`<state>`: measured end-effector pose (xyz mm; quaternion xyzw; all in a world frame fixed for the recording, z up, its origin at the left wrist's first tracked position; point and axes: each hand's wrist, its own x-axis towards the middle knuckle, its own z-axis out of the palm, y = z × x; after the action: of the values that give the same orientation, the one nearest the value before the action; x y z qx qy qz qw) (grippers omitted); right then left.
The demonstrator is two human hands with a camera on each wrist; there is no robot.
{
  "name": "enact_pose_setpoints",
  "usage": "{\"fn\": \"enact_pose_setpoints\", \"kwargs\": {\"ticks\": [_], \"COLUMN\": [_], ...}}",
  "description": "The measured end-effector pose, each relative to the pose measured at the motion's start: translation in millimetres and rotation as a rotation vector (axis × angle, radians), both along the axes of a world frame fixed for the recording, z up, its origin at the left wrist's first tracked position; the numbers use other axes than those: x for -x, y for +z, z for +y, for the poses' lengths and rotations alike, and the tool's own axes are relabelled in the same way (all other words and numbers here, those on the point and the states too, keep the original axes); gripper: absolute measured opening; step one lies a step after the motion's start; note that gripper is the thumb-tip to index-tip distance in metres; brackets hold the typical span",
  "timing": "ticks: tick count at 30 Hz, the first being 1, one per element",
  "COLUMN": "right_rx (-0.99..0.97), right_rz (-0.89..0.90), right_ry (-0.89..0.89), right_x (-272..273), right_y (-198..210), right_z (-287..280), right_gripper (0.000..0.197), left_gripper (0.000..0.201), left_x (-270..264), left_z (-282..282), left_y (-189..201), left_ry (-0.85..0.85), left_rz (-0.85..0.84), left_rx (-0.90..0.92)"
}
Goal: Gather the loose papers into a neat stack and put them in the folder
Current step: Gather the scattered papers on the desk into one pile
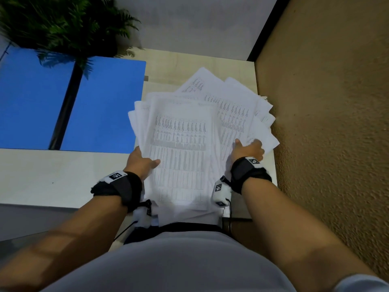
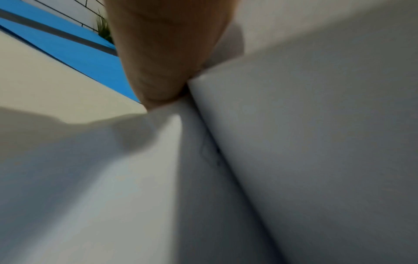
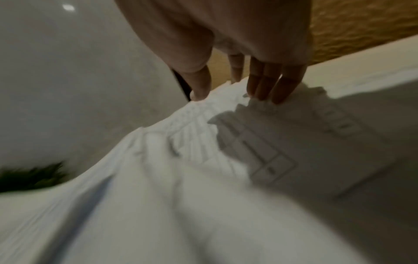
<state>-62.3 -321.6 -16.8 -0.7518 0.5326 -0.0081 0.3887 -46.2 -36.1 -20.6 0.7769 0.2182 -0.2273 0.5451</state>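
Observation:
A fanned pile of printed white papers [image 1: 185,140] lies on the right part of the light desk [image 1: 52,175], its near end lifted toward me. My left hand [image 1: 142,163] grips the pile's left edge, thumb on top and fingers hidden beneath; in the left wrist view that hand [image 2: 162,62] pinches the papers [image 2: 294,142]. My right hand [image 1: 249,149] holds the right side: its thumb [image 3: 199,87] lies on the raised sheets and its straight fingers [image 3: 271,89] reach behind them onto the lower papers [image 3: 282,142]. The open blue folder [image 1: 101,106] lies flat to the left.
A black spine strip [image 1: 65,106] runs down the middle of the folder. A green fern [image 1: 63,24] stands at the back left, overhanging the folder. A rough brown wall [image 1: 326,123] runs close along the desk's right edge. My torso is against the near edge.

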Motion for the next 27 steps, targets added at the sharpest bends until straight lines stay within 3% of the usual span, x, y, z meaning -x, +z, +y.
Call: {"fn": "enact_pose_setpoints", "kwargs": {"ticks": [3, 5, 7, 9, 11, 15, 16, 20, 24, 27], "right_rx": [-0.296, -0.454, -0.387, -0.304, -0.161, 0.044, 0.024, -0.132, 0.036, 0.136], "right_rz": [-0.104, -0.198, -0.147, -0.136, -0.102, 0.16, 0.135, -0.231, -0.37, -0.49], "right_ry": [-0.04, -0.022, 0.055, -0.017, -0.086, -0.136, -0.153, -0.194, -0.094, -0.043], "right_x": [4, 5, 4, 3, 5, 28, 32, 43, 47, 43], "right_y": [-12, -13, -12, -8, -6, 1, -1, -11, 16, 46], "right_z": [-8, -1, 2, 0, -9, -30, -31, -22, -15, -16], "right_gripper": [0.071, 0.051, 0.038, 0.052, 0.052, 0.04, 0.04, 0.027, 0.013, 0.019], "left_gripper": [0.058, 0.059, 0.062, 0.064, 0.061, 0.055, 0.055, 0.056, 0.054, 0.055], "left_x": [-1, -2, -4, -7, -8, -6, -5, -5, -4, -4], "left_z": [10, 11, 11, 12, 12, 14, 14, 12, 9, 9], "left_y": [-5, -7, -9, -11, -12, -15, -15, -14, -16, -22], "left_ry": [-0.022, -0.044, -0.06, -0.094, -0.11, -0.134, -0.14, -0.169, -0.198, -0.205], "left_rz": [0.039, 0.068, 0.103, 0.108, 0.103, 0.091, 0.087, 0.081, 0.082, 0.059], "left_rx": [0.015, 0.018, 0.021, 0.015, -0.001, 0.01, 0.011, 0.01, -0.002, -0.033]}}
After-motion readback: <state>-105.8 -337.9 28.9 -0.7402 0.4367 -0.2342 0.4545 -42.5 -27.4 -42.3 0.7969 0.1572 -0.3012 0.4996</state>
